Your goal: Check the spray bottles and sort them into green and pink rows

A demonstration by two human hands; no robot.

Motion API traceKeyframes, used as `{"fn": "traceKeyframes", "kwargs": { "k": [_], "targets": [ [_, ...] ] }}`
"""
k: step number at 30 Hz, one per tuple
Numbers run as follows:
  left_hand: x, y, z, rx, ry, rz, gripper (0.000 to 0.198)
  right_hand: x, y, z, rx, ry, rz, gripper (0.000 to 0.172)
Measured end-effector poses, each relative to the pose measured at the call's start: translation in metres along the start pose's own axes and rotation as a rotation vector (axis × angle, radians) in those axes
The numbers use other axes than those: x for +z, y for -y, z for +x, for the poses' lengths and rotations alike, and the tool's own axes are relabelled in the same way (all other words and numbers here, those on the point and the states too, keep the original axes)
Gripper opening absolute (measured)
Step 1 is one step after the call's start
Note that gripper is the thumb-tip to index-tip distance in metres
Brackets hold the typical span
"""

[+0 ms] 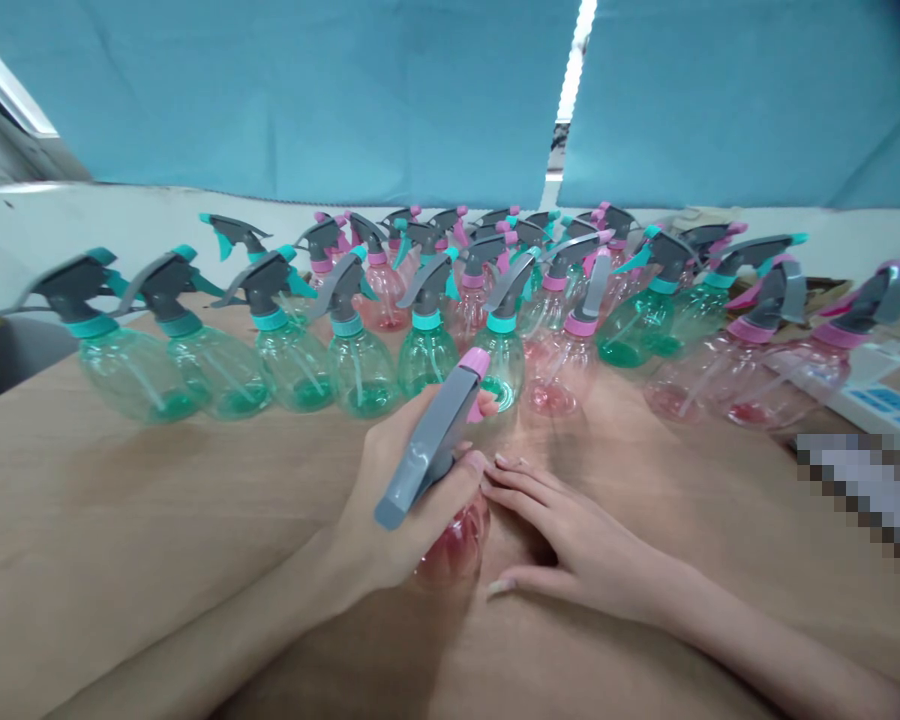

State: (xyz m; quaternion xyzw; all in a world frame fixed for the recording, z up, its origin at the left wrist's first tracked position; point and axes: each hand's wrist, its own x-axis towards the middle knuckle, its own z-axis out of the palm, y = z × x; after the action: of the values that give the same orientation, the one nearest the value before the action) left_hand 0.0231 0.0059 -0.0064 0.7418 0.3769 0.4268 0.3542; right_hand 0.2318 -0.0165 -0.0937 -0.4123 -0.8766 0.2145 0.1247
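Near the middle of the table stands a pink spray bottle (461, 540) with a grey trigger head and a pink nozzle tip. My left hand (390, 490) is closed around its neck, below the grey head. The nozzle points away from me and a little to the right. Just right of the bottle, my right hand (570, 530) has its fingers stretched out and its thumb apart, with nothing in it. Its fingertips are close to the bottle and my left thumb; whether they touch I cannot tell. Most of the bottle's neck is hidden by my left hand.
Green spray bottles (360, 375) line the wooden table (195, 560) ahead and left, with more green and pink ones behind. Pink spray bottles (780, 375) stand at the right, near a white power strip (881, 400) and a blurred-out patch. A blue curtain (345, 100) hangs behind.
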Motion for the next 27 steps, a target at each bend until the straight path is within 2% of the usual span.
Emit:
{"fn": "traceKeyframes", "kwargs": {
  "k": [7,18,23,27],
  "targets": [
    [-0.004,-0.003,0.002,-0.017,0.064,0.015,0.02,-0.001,0.001,0.001,0.0,0.001,0.002,0.086],
    [0.0,-0.002,0.006,0.004,0.036,-0.06,0.007,0.0,0.001,0.0,-0.026,-0.043,0.033,0.082],
    [0.003,-0.001,0.005,0.031,0.046,-0.004,0.028,0.001,0.001,0.0,-0.04,-0.066,0.055,0.078],
    [0.007,-0.003,0.002,-0.01,0.002,-0.032,0.031,0.0,0.002,0.0,-0.048,-0.072,0.067,0.078]
  ]
}}
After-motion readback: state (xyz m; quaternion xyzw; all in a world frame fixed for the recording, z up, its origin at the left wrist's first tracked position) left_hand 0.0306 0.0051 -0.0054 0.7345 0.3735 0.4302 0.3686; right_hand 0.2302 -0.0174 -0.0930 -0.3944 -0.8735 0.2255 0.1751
